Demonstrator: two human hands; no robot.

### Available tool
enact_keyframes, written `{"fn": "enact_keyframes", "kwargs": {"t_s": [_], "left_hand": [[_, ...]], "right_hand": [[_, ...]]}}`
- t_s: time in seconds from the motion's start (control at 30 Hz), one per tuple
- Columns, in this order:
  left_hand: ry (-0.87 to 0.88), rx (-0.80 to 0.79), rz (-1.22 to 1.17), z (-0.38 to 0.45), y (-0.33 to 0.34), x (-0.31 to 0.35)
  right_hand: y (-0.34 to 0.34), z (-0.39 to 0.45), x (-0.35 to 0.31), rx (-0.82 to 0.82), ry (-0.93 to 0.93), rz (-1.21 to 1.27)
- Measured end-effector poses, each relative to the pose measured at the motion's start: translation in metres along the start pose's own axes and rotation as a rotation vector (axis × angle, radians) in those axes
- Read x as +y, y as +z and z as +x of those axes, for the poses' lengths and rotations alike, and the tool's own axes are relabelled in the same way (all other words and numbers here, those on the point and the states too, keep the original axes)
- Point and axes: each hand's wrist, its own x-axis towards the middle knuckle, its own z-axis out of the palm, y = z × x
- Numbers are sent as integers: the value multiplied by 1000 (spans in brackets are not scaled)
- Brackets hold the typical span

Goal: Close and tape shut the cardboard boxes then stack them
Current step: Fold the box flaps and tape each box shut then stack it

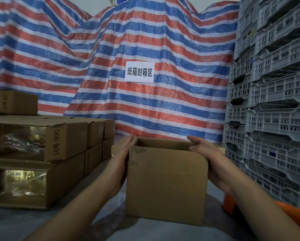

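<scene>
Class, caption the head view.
Two hands, left hand and right hand, hold an open cardboard box beside stacked boxes.

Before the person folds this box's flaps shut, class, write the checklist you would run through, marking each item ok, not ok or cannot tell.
1. Both hands on the box: ok. The left hand lies flat on the left side of the open box; the right hand is on its right side, fingers over the rim.
2. Box upright, opening up: ok.
3. Flaps closed: not ok, the top is open.
4. Contents inside: cannot tell, the interior is dark.
5. Tape within reach: cannot tell, none is visible.
6. Stacking spot: ok, the stacked boxes stand to the left.
</scene>
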Motion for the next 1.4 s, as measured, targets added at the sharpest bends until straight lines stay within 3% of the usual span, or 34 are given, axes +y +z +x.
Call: {"fn": "enact_keyframes", "kwargs": {"t_s": [0.17,0.37,0.47,0.63,0.73,0.83,1.03,1.17,1.4], "left_hand": [[46,83,-37,1,-6,1],[-90,-64,113,-6,-2,5],[-170,-64,186,-9,2,6],[-126,-85,239,-10,-4,-4],[-75,-14,259,-1,-4,-2],[63,64,279,1,-11,0],[144,-30,199,2,-13,2],[81,-84,205,4,-14,1],[55,-88,217,8,-15,1]], "right_hand": [[0,0,1,7,-11,10],[-1,2,3,4,-9,43],[-2,3,4,9,-5,31],[-3,4,6,11,-29,21],[-2,4,9,13,-60,43],[-1,6,13,85,-82,171],[-9,16,26,422,-67,278],[-9,19,32,458,-103,161],[-2,12,31,409,-139,204]]}}
